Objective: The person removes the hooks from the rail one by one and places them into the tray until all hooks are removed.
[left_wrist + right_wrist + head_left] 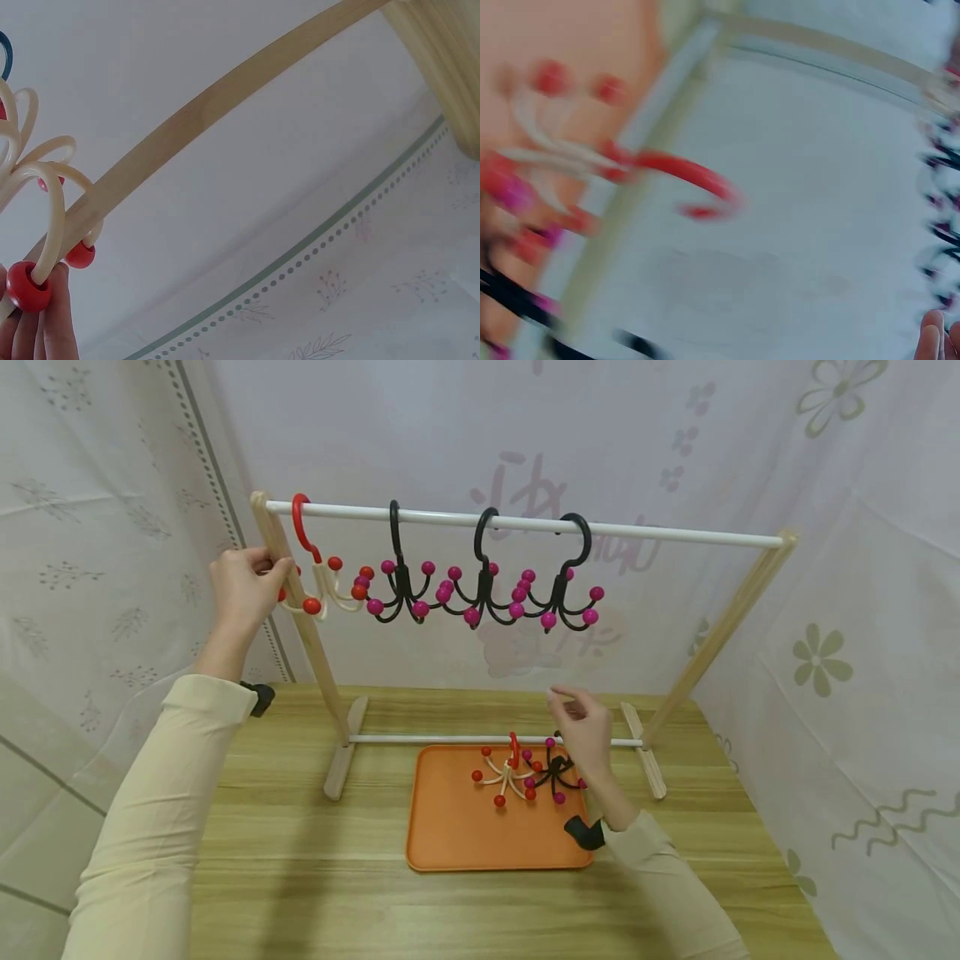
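Free span right along white rail [690, 534], black hangers [485, 585] crowding its middle, clearance behind unclear

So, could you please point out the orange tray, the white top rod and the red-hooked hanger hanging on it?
Orange tray [495, 837]: head view, its bare floor.
White top rod [528, 524]: head view, bare middle stretch.
Red-hooked hanger [322, 581]: head view, its cream stem.

Your head view is evenly, softly lit and fairly crisp; a diffuse shadow crosses the tabletop [360, 902], left of the tray's [450, 847] near left corner. Your left wrist view is dim and greyish, with the wooden post [202, 105] bowed by distortion. Your right wrist view is hazy, its red hook [682, 172] smeared by blur.
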`<action>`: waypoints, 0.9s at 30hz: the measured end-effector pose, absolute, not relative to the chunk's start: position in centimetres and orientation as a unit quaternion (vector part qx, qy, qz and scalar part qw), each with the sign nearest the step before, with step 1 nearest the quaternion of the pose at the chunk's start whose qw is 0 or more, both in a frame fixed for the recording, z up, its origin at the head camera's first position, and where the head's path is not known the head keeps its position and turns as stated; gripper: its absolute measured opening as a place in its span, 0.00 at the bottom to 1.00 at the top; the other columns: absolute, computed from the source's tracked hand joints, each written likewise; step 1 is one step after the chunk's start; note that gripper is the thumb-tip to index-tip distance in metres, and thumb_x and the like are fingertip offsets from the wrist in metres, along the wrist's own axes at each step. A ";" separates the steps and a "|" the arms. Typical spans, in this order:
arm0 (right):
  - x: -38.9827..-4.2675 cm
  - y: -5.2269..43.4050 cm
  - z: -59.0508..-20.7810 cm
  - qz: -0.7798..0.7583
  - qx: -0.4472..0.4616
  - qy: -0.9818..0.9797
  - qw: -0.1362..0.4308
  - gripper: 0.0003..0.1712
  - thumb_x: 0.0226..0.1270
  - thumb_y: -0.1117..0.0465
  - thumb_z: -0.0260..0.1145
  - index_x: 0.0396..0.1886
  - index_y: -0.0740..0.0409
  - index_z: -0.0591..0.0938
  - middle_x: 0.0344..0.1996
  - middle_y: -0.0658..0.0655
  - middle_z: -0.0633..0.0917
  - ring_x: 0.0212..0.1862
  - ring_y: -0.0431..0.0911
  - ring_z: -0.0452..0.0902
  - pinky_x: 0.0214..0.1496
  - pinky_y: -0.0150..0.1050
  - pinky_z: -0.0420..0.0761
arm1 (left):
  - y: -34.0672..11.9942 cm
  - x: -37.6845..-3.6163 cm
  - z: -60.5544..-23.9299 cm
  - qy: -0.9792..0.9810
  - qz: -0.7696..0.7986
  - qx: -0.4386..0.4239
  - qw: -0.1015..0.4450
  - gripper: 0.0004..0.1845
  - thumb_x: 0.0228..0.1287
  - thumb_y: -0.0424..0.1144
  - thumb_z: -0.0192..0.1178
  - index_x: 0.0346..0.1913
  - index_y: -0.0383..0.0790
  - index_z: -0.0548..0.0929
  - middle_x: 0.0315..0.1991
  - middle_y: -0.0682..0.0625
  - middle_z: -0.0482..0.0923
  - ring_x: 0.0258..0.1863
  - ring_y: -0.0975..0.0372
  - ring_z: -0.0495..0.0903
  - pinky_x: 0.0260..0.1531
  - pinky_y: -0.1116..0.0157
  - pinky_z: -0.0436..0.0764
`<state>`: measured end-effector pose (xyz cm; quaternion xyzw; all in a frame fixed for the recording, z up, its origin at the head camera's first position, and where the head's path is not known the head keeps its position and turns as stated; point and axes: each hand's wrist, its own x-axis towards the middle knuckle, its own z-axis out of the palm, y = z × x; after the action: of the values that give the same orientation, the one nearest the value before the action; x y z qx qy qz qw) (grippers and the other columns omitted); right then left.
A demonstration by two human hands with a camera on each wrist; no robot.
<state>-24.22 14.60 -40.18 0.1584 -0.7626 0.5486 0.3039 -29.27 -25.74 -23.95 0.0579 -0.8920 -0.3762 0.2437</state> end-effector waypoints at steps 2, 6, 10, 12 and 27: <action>-24.4 15.2 -37.7 0.562 0.158 -0.739 0.336 0.11 0.57 0.61 0.63 0.37 0.63 0.82 0.22 0.58 0.83 0.24 0.42 0.78 0.24 0.31 0.77 | -25.7 -29.3 -23.9 -0.892 -0.377 0.058 0.243 0.22 0.63 0.47 0.49 0.49 0.33 0.77 0.44 0.38 0.77 0.27 0.64 0.74 0.22 0.80 0.70; -25.0 16.2 -33.6 0.561 0.164 -0.709 0.394 0.11 0.57 0.62 0.63 0.35 0.66 0.82 0.23 0.61 0.82 0.24 0.42 0.78 0.25 0.30 0.77 | -25.7 -29.3 -23.9 -0.892 -0.376 0.060 0.241 0.22 0.63 0.47 0.49 0.50 0.33 0.77 0.44 0.39 0.77 0.28 0.65 0.75 0.24 0.79 0.72; -25.9 17.1 -30.1 0.542 0.155 -0.717 0.409 0.13 0.57 0.59 0.63 0.35 0.65 0.82 0.24 0.62 0.83 0.23 0.38 0.78 0.25 0.29 0.77 | -25.7 -29.3 -24.0 -0.893 -0.376 0.060 0.240 0.22 0.63 0.47 0.49 0.50 0.33 0.77 0.44 0.39 0.77 0.28 0.65 0.74 0.24 0.79 0.72; -26.4 17.4 -28.5 0.530 0.144 -0.734 0.400 0.15 0.57 0.57 0.63 0.37 0.64 0.82 0.26 0.60 0.83 0.24 0.38 0.78 0.25 0.27 0.76 | -25.7 -29.3 -24.0 -0.893 -0.376 0.059 0.240 0.22 0.63 0.47 0.49 0.50 0.33 0.77 0.44 0.39 0.77 0.28 0.65 0.74 0.23 0.79 0.71; -29.7 16.6 -21.9 0.509 0.124 -0.822 0.225 0.24 0.56 0.50 0.63 0.48 0.61 0.78 0.42 0.58 0.80 0.28 0.41 0.79 0.29 0.29 0.77 | -25.7 -29.3 -24.0 -0.892 -0.372 0.061 0.247 0.21 0.63 0.47 0.49 0.49 0.32 0.78 0.44 0.38 0.77 0.29 0.64 0.74 0.22 0.80 0.70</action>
<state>-29.73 16.57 -21.94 0.1235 -0.8216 0.5092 0.2247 -29.29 -25.66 -23.97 0.0613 -0.8925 -0.3722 0.2475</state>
